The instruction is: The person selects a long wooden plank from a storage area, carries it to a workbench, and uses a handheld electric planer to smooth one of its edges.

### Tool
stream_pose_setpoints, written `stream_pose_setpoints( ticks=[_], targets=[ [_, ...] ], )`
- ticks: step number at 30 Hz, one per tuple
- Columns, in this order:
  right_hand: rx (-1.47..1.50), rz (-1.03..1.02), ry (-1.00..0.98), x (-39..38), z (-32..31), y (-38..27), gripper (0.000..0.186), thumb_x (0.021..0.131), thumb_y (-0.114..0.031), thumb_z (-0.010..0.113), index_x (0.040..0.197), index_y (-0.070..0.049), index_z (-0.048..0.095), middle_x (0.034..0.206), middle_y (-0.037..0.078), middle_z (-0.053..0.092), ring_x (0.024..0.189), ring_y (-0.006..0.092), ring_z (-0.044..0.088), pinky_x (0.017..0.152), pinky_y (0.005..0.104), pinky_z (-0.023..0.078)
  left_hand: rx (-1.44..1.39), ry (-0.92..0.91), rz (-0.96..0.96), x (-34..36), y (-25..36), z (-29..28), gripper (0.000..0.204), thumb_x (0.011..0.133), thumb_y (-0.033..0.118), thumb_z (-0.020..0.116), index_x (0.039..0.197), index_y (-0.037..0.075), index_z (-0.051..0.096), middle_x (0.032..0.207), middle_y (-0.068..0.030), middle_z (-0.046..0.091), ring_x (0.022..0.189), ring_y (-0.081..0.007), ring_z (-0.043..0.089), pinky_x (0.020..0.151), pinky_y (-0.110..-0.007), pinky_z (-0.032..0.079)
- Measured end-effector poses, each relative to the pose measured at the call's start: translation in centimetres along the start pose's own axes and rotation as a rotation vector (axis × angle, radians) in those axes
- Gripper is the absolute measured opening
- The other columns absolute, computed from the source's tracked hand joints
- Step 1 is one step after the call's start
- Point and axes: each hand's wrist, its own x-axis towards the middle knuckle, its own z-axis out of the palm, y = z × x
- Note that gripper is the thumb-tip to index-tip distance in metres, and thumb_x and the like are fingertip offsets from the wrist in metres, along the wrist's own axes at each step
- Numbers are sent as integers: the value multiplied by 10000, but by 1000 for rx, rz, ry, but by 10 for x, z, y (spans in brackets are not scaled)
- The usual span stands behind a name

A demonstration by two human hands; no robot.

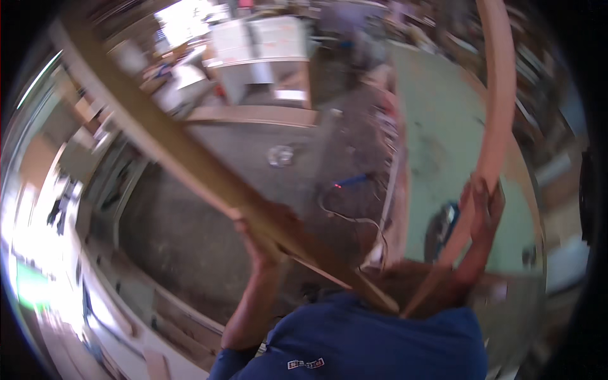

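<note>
Your left hand (258, 244) grips a long wooden board (161, 136), fingers curled about its edges; your right hand (484, 206) grips a second plank (499, 107) — fingers closed. Both lower ends converge at your blue shirt (373, 342), beside a green tabletop (437, 152).

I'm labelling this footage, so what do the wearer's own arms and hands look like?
The left hand and right hand are bare, without gloves. The blue fabric shirt bears a small printed mark; its left sleeve ends near the elbow.
</note>
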Motion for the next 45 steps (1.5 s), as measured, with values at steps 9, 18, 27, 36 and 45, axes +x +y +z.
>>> stream_pose_setpoints(
  ticks=[9,18,27,36,45],
  targets=[
    [-464,-43,721,-84,-4,-64,341,865,-204,835,1042,-38,595,832,-10,598,703,71,563,608,256,476,154,-145,174,169,24,-41,1005,870,909,222,978,-20,590,808,-169,619,663,-282,624,588,-400,570],
    [-883,94,1496,-301,80,-188,371,863,-245,841,1010,-57,557,806,17,578,608,98,573,552,276,501,127,-505,19,274,50,-76,998,886,897,200,993,-16,589,853,-182,624,762,-287,633,686,-426,572],
    [-994,242,1779,-422,161,-331,446,863,-402,826,934,-52,558,611,1,524,469,102,513,452,266,434,143,-834,-51,284,14,-60,890,961,814,267,996,-17,583,819,-164,607,711,-279,608,687,-412,524],
    [-914,543,1878,-519,176,-388,506,880,-448,797,983,2,589,583,4,516,423,102,502,388,262,433,108,-981,-199,211,-35,-25,844,978,773,344,1129,-37,525,861,-177,615,742,-264,624,625,-391,548],
    [-1056,1174,1715,-601,150,-310,932,769,-752,705,1202,64,585,1029,256,718,997,378,709,883,438,544,229,-1107,-120,128,-53,-21,859,971,777,358,1174,-43,511,857,-174,612,740,-261,629,611,-392,558]
  ],
)
